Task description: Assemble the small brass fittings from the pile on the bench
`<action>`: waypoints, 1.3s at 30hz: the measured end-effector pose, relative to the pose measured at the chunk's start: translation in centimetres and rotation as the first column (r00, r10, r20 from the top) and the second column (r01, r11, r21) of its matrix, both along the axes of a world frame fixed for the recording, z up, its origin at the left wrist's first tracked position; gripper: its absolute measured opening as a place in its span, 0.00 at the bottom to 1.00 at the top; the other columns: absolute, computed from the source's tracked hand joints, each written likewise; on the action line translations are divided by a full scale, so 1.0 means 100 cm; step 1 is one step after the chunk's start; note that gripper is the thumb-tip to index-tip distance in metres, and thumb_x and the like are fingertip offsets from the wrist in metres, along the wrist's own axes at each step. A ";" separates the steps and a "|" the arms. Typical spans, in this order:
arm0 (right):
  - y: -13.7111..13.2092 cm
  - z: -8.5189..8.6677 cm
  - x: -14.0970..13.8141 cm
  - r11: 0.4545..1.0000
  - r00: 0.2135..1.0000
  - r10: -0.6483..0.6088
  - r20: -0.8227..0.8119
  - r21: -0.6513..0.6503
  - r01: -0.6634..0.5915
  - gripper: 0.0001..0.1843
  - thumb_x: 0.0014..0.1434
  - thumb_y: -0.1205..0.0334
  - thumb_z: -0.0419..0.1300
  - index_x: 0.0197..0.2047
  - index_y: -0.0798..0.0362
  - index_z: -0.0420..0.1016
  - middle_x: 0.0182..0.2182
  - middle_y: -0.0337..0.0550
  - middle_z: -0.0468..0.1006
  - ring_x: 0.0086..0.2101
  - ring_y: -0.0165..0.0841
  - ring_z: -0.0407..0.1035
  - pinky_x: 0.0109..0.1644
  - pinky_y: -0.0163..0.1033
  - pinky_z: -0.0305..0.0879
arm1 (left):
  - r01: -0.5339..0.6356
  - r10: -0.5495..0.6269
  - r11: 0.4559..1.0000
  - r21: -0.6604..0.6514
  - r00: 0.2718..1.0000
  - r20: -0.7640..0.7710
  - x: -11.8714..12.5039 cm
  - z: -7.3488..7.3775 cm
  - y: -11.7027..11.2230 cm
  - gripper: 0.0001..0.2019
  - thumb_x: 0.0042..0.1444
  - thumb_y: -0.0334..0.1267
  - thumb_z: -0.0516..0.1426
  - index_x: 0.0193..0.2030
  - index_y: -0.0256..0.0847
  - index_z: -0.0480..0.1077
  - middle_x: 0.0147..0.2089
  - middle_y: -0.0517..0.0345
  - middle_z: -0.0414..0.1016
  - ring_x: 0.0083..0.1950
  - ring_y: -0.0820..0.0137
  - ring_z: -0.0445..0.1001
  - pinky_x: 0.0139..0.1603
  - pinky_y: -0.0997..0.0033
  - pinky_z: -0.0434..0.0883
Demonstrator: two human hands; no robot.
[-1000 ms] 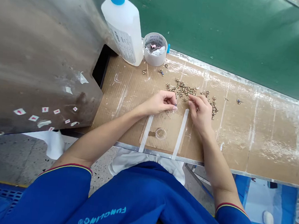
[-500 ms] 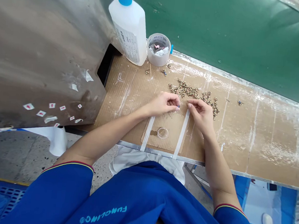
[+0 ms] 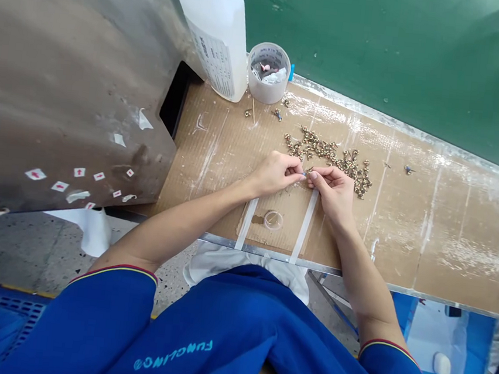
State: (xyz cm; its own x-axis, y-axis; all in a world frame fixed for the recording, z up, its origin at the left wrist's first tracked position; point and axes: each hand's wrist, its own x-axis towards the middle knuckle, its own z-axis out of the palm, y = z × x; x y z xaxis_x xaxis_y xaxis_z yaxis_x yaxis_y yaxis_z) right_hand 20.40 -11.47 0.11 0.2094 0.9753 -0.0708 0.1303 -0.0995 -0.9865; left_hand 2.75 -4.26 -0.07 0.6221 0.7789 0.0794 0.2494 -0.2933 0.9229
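"Moved since prev. frame?"

"Both hands, drawn in together, fingertips now meeting over bench centre."

"Item 1, L hand (image 3: 272, 174)?"

"Mostly closed, thumb & fingers pinching tiny brass-and-blue fitting (image 3: 305, 173). Exact type too small to tell."

"Item 2, R hand (image 3: 332, 192)?"

"Also curled, fingertips on same piece, from opposite side. Prob. held so because piece too small for a looser grip."

"Stock?"

"Loose brass fittings (image 3: 327, 156) piled just past R hand, likely kept there for easy reach. Few strays near round plastic tub (image 3: 268, 74)."

"Misc.?"

"White plastic bottle w/ blue cap (image 3: 215, 34) beside tub. Clear plastic ring (image 3: 273, 220) between two white tape strips (image 3: 246, 222) on corrugated cardboard sheet (image 3: 211, 154)."
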 end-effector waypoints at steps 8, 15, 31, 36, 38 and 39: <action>-0.002 0.002 -0.002 1.000 1.000 0.028 0.011 0.013 -0.028 0.27 0.51 0.33 0.74 0.35 0.49 0.79 0.27 0.39 0.80 0.29 0.32 0.75 0.36 0.40 0.77 | 0.029 -0.029 0.999 0.013 1.000 0.002 -0.001 -0.001 0.001 0.07 0.59 0.35 0.62 0.31 0.36 0.76 0.27 0.60 0.78 0.30 0.74 0.73 0.35 0.75 0.66; -0.004 0.000 0.002 0.994 0.988 0.102 0.116 0.023 -0.106 0.21 0.57 0.39 0.72 0.35 0.49 0.77 0.31 0.40 0.80 0.32 0.33 0.75 0.38 0.41 0.75 | 0.093 -0.080 0.983 0.160 0.993 -0.088 -0.001 -0.007 0.004 0.08 0.60 0.34 0.62 0.29 0.37 0.74 0.28 0.59 0.76 0.31 0.72 0.73 0.37 0.72 0.65; -0.001 0.002 0.005 0.969 0.968 0.245 0.053 0.011 -0.246 0.26 0.57 0.35 0.71 0.30 0.49 0.72 0.29 0.39 0.77 0.30 0.31 0.70 0.35 0.39 0.70 | 0.161 -0.160 0.979 0.122 0.987 -0.016 -0.003 -0.010 0.006 0.07 0.58 0.34 0.61 0.28 0.37 0.73 0.27 0.60 0.74 0.31 0.72 0.71 0.38 0.72 0.66; -0.002 -0.002 0.000 0.991 0.991 0.132 -0.010 0.005 -0.132 0.27 0.55 0.33 0.71 0.33 0.49 0.73 0.28 0.38 0.75 0.26 0.30 0.68 0.31 0.38 0.70 | 0.143 -0.142 0.990 -0.019 0.989 0.042 -0.005 -0.002 0.006 0.06 0.59 0.35 0.62 0.32 0.36 0.74 0.27 0.62 0.74 0.29 0.75 0.69 0.35 0.75 0.65; -0.002 -0.003 0.000 0.994 0.993 0.114 -0.030 0.007 -0.113 0.27 0.54 0.33 0.71 0.33 0.49 0.73 0.27 0.37 0.75 0.26 0.29 0.68 0.31 0.38 0.71 | 0.156 -0.153 0.987 -0.049 0.987 0.043 -0.006 0.000 0.007 0.05 0.59 0.35 0.62 0.34 0.36 0.76 0.28 0.62 0.75 0.29 0.75 0.69 0.34 0.75 0.64; -0.001 -0.003 0.001 0.994 0.993 0.111 -0.034 0.006 -0.111 0.27 0.54 0.33 0.71 0.33 0.49 0.73 0.27 0.37 0.75 0.26 0.29 0.69 0.31 0.38 0.71 | 0.158 -0.156 0.987 -0.044 0.987 0.036 -0.006 0.001 0.007 0.05 0.59 0.35 0.62 0.35 0.36 0.76 0.28 0.62 0.75 0.29 0.75 0.69 0.34 0.75 0.64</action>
